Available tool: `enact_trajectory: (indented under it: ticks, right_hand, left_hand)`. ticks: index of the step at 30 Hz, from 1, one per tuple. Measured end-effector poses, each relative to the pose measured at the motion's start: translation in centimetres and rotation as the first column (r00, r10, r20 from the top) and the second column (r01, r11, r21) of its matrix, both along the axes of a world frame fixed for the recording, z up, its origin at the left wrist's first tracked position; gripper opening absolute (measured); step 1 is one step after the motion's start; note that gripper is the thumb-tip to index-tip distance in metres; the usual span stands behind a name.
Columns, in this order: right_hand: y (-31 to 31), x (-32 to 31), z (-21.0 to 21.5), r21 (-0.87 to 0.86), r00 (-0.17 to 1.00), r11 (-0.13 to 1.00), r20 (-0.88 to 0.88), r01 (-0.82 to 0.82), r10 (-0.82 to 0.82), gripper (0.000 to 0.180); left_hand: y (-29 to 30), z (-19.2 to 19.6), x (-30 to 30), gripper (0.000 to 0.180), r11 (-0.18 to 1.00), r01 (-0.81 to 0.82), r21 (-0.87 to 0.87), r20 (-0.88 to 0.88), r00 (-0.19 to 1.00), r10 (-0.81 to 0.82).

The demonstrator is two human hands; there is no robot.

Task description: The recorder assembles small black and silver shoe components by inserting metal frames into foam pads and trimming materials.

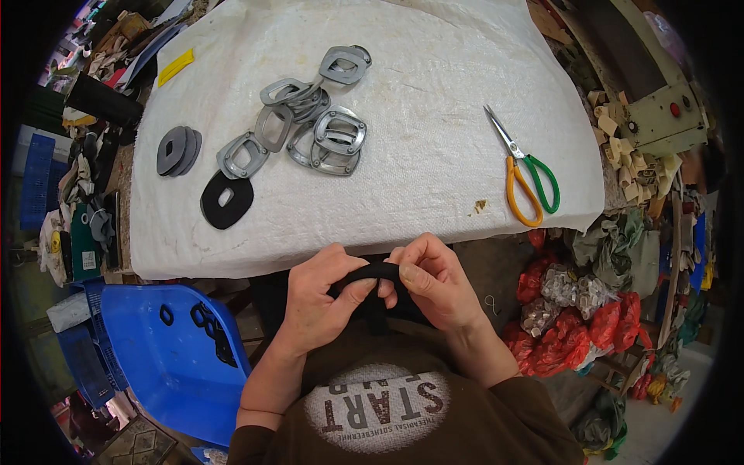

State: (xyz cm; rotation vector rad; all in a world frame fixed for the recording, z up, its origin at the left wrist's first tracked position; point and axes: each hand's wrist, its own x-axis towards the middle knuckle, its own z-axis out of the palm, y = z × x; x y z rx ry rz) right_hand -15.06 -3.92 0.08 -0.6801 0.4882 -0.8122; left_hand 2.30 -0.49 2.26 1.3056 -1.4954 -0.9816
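Observation:
Just off the near edge of the table, a curved black piece (378, 271) is gripped at both ends, in front of my dark shirt; it looks soft and padded, its lower side hidden. My left hand (325, 293) pinches one end between thumb and fingers. At the other end my right hand (434, 280) presses with thumb and forefinger. Ahead on the white-covered table lie several grey metal frames (341, 133), rounded and partly overlapping. A black oval pad with a hole (213, 215) lies beside them, and a small stack of grey pads (170, 152) is further left.
Scissors (516, 147) with one orange and one green handle lie on the table (434, 85) at right. A yellow strip (176, 68) is far left. A blue tub (147, 372) with black rings stands at lower left. Red plastic bags (562, 341) are heaped at right.

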Motion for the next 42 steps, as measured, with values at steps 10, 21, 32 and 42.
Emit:
enact_trajectory:
  ticks: [10,21,32,42]
  right_hand:
    - [0.8,0.4,-0.7,0.256,0.993,0.966,0.117,-0.02,-0.011,0.011]
    - [0.8,0.3,-0.6,0.02,0.99,0.998,0.122,0.063,-0.065,0.036]
    - [0.7,0.7,-0.7,0.06,0.983,0.998,0.18,0.036,-0.046,0.026]
    - [1.6,1.4,-0.5,0.124,0.975,0.972,0.077,0.199,-0.209,0.013]
  left_hand:
    - [-0.1,-0.4,-0.5,0.012,0.996,0.016,-0.087,-0.041,0.999,-0.02]
    - [-0.3,-0.2,-0.2,0.014,0.996,0.032,-0.085,0.064,0.998,-0.027]
    - [0.6,-1.8,-0.9,0.021,0.987,-0.059,0.147,-0.542,0.83,0.13]
    - [0.4,-2.0,-0.8,0.018,0.995,-0.097,0.018,-0.366,0.925,0.097]
